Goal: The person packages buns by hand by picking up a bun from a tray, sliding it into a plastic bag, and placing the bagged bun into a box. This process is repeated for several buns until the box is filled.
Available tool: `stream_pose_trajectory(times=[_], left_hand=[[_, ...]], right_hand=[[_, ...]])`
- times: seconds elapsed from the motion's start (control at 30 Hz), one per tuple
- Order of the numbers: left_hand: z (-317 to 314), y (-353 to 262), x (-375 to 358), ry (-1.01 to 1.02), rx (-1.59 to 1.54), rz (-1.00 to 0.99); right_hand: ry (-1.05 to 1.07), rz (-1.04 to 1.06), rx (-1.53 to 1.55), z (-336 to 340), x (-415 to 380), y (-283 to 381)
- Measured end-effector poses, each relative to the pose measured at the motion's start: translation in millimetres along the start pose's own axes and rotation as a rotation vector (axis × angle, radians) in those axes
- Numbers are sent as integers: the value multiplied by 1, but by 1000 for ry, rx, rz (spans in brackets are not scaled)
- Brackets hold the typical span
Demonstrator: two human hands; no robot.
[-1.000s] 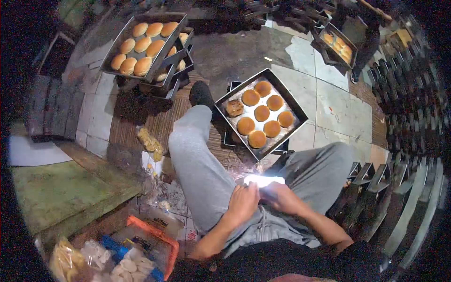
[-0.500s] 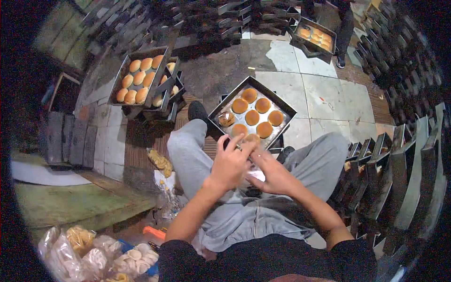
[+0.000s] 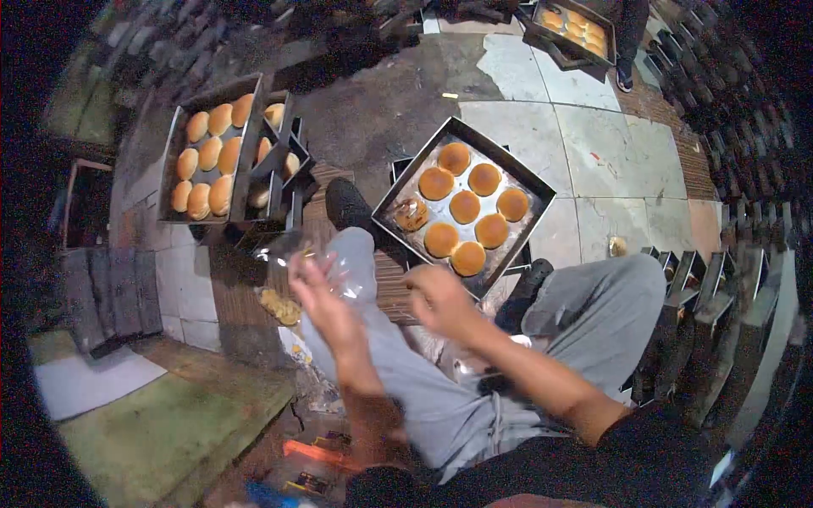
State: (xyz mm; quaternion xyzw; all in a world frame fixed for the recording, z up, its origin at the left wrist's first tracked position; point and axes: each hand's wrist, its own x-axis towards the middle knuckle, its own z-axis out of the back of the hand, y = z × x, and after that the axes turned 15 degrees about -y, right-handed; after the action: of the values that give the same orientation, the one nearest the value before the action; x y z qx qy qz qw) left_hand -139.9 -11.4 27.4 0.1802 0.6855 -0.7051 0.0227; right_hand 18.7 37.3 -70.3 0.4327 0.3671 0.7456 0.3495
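We find clear plastic film [image 3: 342, 284], thin, slick and crumpled, spread around the left hand [image 3: 326, 298] at eight o'clock in the view, over a leg in soft grey cloth [image 3: 389, 339]. Between one and two o'clock, we have a square tray [image 3: 506, 166] of dull dark metal, straight-walled, its pale floor streaked and scuffed. On it sit eight plain buns [image 3: 464, 207], round and smoothly domed, and a wrapped bun [image 3: 412, 215] in wrinkled, glinting plastic near its nine o'clock corner.

The film's longer spread runs roughly from ten o'clock to four, though blur frays its ends and we cannot tell which way any opening faces. The tray's corners point near twelve, three, six and nine.

The film looks colourless, showing only as white glints and a faint haze. The plain buns are orange-brown on top, paler at the edge.

We see the left hand's fingers stretched toward eleven o'clock; whether they pinch the film we cannot tell. The right hand [image 3: 442, 303], near the tray's six o'clock corner, is narrow, its fingers curled in, and we cannot tell whether it holds anything.
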Motion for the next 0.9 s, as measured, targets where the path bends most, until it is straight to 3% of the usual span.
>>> stream_pose_trajectory(times=[0.07, 0.1, 0.17, 0.23, 0.33, 0.47, 0.53, 0.57, 0.6, 0.67, 0.7, 0.77, 0.8, 0.87, 0.9], left_hand=[[9, 8, 14, -64, 43, 1], [18, 18, 15, -21, 35, -26], [19, 24, 27, 10, 29, -52], [19, 11, 34, 150, -596, 374], [4, 4, 22, 172, -408, 225], [-5, -10, 22, 283, -270, 285], [-9, -3, 15, 377, -372, 191], [-10, -1, 12, 359, -402, 223], [-12, -2, 6, 337, -431, 255], [-15, -4, -4, 358, -408, 183], [-13, 4, -4, 344, -403, 201], [-12, 17, -8, 327, -409, 206], [-12, 22, -11, 312, -349, 217], [-9, 31, -20, 294, -298, 216], [-7, 35, -25, 328, -322, 275]], right_hand=[[170, -398, -276, -17, 8, -94], [132, -294, -449, -29, -4, -172], [264, -426, -808, -32, 28, -232], [173, -357, -844, -31, 55, -268], [148, -366, -792, -40, 72, -314], [229, -482, -891, -37, 62, -292], [93, -508, -722, -32, 23, -280], [19, -701, -487, -20, 19, -258], [8, -693, -484, -8, 3, -264], [-204, -887, 137, 8, -16, -275], [-242, -1107, 483, 34, 4, -193], [-133, -1200, 936, 80, 34, -44], [44, -1177, 952, 95, 21, -34], [288, -860, 918, 121, 17, 18], [281, -745, 938, 127, 12, 39]])
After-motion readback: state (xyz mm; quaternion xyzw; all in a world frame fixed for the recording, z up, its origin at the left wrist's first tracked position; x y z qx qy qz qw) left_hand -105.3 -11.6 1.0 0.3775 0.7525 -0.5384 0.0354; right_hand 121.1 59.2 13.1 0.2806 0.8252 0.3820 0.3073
